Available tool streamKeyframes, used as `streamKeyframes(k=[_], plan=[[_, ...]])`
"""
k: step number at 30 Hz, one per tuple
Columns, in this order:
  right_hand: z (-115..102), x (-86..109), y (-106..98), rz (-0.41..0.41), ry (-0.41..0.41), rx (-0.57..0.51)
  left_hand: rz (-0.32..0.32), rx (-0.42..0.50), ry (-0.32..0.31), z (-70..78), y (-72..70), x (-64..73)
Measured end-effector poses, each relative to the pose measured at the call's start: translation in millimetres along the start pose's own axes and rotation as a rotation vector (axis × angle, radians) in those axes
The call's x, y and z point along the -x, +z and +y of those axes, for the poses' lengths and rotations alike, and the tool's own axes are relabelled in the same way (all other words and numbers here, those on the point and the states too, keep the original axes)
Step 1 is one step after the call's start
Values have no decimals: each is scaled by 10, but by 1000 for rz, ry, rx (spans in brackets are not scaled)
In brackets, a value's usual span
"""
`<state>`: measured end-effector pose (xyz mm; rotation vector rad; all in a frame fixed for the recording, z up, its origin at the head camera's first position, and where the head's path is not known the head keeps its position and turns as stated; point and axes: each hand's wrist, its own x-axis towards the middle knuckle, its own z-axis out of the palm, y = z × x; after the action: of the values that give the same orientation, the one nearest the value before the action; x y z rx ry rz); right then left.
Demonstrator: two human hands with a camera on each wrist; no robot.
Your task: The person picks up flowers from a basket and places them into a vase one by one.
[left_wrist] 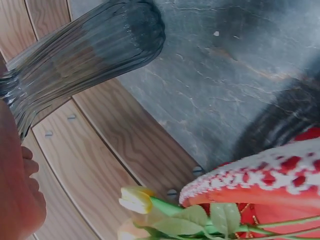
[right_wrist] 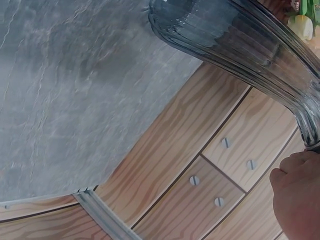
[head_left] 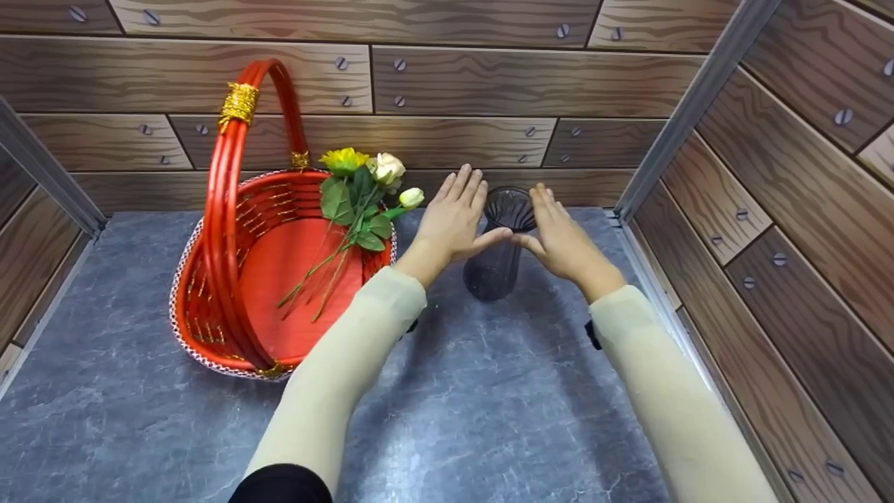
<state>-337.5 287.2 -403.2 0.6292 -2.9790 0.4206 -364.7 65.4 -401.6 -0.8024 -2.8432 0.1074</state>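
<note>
A dark, clear glass vase (head_left: 492, 278) with ribbed sides and a flared rim stands upright on the grey surface between the two hands. My left hand (head_left: 454, 216) is at the left of its neck, fingers straight and pointing away. On the other side my right hand (head_left: 564, 241) mirrors it, fingers extended beside the rim. Both thumbs point inward, their tips nearly meeting in front of the neck. In the left wrist view the vase (left_wrist: 100, 47) runs down from beside the hand; the right wrist view shows the vase (right_wrist: 225, 42) the same way.
Left of the vase sits a red woven basket (head_left: 183, 328) with a tall handle. A yellow flower (head_left: 344, 161), a cream rose (head_left: 387, 170) and a pale tulip (head_left: 411, 198) lean over its right rim. Wood-patterned walls (head_left: 461, 80) enclose the back and sides.
</note>
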Motion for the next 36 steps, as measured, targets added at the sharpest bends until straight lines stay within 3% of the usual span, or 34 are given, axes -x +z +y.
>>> streamKeyframes(k=[19,27,33,36], plan=[[-293,-100,75,-31,-44,-2,-1,4,-44,-210,-5,287],[-371,-155,121,-24,-81,3,-26,30,-91,-279,-12,393],[-384,-166,120,-24,-81,-4,-74,127,-122,-318,-228,450],[-397,-167,125,-22,-89,-9,-45,189,-126,-351,-432,491]])
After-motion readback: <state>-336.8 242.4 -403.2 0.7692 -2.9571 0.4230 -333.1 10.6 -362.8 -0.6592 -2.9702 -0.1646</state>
